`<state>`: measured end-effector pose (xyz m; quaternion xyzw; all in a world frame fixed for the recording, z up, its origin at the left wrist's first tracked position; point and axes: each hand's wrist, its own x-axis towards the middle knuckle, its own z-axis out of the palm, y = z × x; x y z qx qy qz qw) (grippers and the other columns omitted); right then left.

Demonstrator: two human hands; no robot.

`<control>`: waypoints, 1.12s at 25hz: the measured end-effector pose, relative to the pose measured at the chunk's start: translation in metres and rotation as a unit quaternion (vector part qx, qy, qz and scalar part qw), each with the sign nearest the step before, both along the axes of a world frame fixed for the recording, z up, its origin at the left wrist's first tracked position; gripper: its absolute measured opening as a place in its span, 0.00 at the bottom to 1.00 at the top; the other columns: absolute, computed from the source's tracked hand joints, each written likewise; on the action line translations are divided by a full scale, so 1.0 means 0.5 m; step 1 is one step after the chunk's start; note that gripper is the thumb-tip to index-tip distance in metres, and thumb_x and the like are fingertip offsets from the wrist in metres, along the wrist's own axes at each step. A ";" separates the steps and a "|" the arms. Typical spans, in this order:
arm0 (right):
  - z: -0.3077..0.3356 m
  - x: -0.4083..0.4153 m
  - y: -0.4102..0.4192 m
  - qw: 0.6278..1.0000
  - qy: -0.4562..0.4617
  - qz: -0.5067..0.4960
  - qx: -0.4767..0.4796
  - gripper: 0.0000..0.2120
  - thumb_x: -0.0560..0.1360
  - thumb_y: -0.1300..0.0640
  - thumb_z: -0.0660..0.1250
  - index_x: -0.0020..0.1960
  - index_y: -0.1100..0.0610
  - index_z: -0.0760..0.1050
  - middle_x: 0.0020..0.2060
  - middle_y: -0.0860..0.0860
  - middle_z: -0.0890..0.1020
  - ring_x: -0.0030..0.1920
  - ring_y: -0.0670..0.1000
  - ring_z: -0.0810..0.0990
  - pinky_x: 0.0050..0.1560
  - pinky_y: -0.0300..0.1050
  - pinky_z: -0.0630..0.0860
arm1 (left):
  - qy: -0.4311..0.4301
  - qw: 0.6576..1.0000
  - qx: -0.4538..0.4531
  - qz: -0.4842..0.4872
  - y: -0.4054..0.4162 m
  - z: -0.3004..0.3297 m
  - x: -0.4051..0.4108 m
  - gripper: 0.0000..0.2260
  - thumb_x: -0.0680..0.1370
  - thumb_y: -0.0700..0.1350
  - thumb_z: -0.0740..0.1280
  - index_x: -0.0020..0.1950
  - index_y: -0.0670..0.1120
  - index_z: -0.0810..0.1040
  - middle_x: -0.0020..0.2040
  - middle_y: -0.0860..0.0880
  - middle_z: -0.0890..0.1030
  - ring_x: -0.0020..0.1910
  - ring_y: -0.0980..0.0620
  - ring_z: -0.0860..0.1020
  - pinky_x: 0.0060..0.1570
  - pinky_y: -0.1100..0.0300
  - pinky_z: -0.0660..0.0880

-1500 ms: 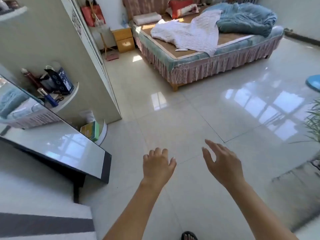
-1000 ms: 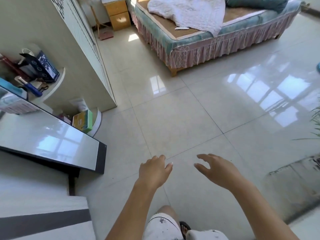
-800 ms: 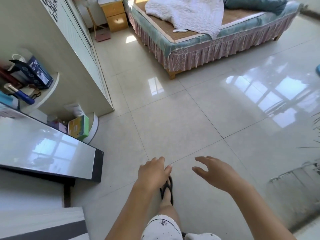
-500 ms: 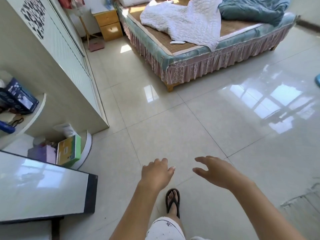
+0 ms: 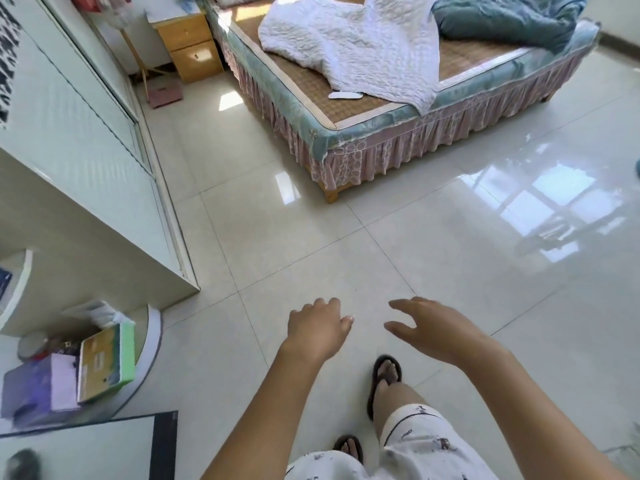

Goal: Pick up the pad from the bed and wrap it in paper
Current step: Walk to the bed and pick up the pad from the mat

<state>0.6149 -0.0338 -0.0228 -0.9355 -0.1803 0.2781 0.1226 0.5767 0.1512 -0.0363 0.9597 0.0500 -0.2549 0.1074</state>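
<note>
A small flat white pad (image 5: 344,95) lies on the woven mat of the bed (image 5: 381,133), close to the bed's near edge, beside the hem of a white quilt (image 5: 363,46). My left hand (image 5: 317,329) hangs over the floor tiles with its fingers curled in and nothing in it. My right hand (image 5: 434,329) is beside it, palm down, fingers spread and empty. Both hands are well short of the bed. No paper is in sight.
A tall white wardrobe (image 5: 79,161) lines the left side, with a low corner shelf holding a green box (image 5: 107,362). A wooden nightstand (image 5: 190,46) stands by the bed's head. A blue duvet (image 5: 512,22) is bunched at the bed's far side. Glossy floor tiles (image 5: 450,254) stretch ahead.
The view has moved forward across the floor, so the bed and pad are closer and larger. The mirror-topped table has slid out at bottom left. Both hands stay held out, empty.
</note>
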 end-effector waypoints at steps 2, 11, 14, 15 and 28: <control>-0.010 0.106 0.003 1.000 0.005 -0.003 0.004 0.24 0.77 0.40 0.56 0.71 0.47 0.62 0.66 0.49 0.73 0.65 0.52 0.71 0.63 0.49 0.70 | -0.002 1.000 -0.002 0.002 0.005 -0.007 0.099 0.20 0.80 0.55 0.51 0.65 0.44 0.67 0.62 0.42 0.74 0.60 0.42 0.73 0.55 0.50 0.68; -0.015 0.639 0.011 1.000 0.002 0.008 0.023 0.24 0.77 0.41 0.57 0.70 0.48 0.63 0.64 0.51 0.74 0.63 0.53 0.73 0.61 0.49 0.72 | 0.050 0.998 -0.020 0.020 0.003 -0.007 0.595 0.19 0.80 0.55 0.52 0.65 0.44 0.67 0.62 0.42 0.74 0.60 0.42 0.73 0.56 0.50 0.68; -0.010 0.777 0.019 1.000 -0.002 0.018 0.025 0.24 0.77 0.41 0.58 0.70 0.48 0.64 0.64 0.51 0.74 0.64 0.53 0.73 0.61 0.51 0.72 | 0.046 0.998 -0.020 0.025 0.005 0.000 0.731 0.19 0.80 0.54 0.52 0.64 0.44 0.68 0.62 0.42 0.74 0.60 0.42 0.73 0.57 0.50 0.67; -0.011 0.822 0.021 1.000 0.002 0.023 0.019 0.24 0.77 0.41 0.58 0.70 0.48 0.64 0.65 0.51 0.74 0.64 0.53 0.73 0.62 0.51 0.72 | 0.049 0.998 -0.021 0.028 0.006 0.001 0.775 0.19 0.80 0.54 0.52 0.64 0.44 0.68 0.62 0.42 0.74 0.60 0.41 0.73 0.57 0.50 0.67; -0.057 1.447 0.128 0.999 0.015 0.017 -0.022 0.24 0.77 0.42 0.57 0.70 0.50 0.64 0.65 0.53 0.74 0.62 0.55 0.74 0.60 0.51 0.73 | 0.057 0.997 -0.046 0.011 0.120 -0.050 1.429 0.20 0.80 0.55 0.53 0.66 0.44 0.67 0.65 0.41 0.72 0.64 0.41 0.71 0.60 0.47 0.68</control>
